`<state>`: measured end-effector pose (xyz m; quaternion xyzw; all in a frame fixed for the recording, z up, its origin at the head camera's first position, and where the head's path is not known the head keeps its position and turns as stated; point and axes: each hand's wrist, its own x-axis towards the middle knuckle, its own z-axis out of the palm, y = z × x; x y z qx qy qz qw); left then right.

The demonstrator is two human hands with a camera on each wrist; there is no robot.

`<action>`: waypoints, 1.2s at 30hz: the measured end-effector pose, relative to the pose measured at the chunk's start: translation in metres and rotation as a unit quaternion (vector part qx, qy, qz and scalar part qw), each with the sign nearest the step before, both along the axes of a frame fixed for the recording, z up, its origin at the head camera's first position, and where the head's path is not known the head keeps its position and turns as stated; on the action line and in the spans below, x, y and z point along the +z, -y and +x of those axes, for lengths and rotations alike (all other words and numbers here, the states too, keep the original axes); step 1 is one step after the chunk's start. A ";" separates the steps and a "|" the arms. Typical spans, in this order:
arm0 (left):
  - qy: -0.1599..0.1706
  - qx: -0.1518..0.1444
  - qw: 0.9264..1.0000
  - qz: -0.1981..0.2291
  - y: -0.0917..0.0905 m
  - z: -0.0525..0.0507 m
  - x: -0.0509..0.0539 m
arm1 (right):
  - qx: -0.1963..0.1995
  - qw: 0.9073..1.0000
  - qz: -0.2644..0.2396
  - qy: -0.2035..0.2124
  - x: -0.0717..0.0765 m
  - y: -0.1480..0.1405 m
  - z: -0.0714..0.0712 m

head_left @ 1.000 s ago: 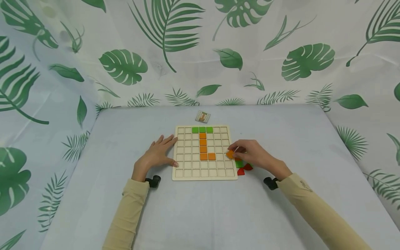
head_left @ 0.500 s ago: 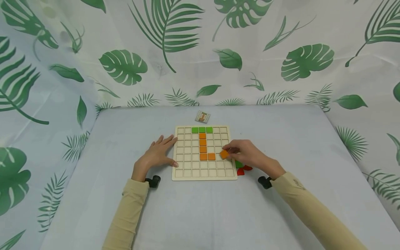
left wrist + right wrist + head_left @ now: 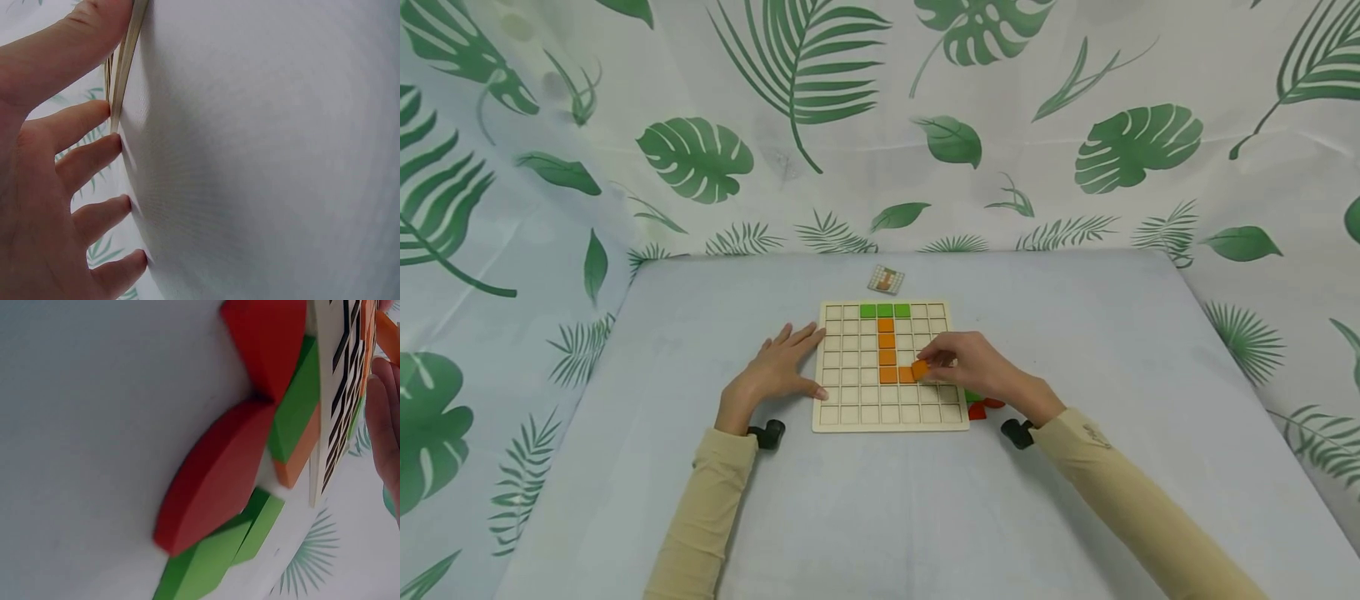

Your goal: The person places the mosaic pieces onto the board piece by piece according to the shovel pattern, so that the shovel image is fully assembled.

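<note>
A pale wooden grid board (image 3: 861, 415) lies on the table. Its top row holds green square tiles (image 3: 885, 311), with a column of orange tiles (image 3: 887, 341) below them. Another orange tile (image 3: 906, 375) sits to the right of the column's foot. My right hand (image 3: 976, 363) pinches an orange square tile (image 3: 920, 370) over the board, slightly tilted, at the right edge of that tile. My left hand (image 3: 777, 367) has its fingers spread, thumb (image 3: 75, 44) and fingertips at the board's left edge.
Red quarter-round pieces (image 3: 215, 478) and green pieces (image 3: 206, 556) lie on the table against the board's right side, with an orange piece (image 3: 297, 453) among them. A small patterned card (image 3: 886, 280) lies beyond the board. Leaf-print cloth walls stand behind.
My right hand has carried the orange tile leftward from the board's right edge to beside the other orange tile. The left hand stays in place.
</note>
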<state>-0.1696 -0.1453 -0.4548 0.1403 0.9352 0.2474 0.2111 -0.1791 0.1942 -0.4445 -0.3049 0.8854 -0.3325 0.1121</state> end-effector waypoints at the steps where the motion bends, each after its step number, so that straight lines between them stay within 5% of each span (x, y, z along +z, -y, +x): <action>1: 0.000 0.000 1.000 0.000 0.000 0.000 0.000 | 0.001 1.000 0.000 0.000 0.000 0.001 0.000; 36: 0.004 0.002 1.000 -0.004 0.001 -0.001 -0.003 | 0.046 0.999 0.008 0.014 -0.002 0.053 -0.010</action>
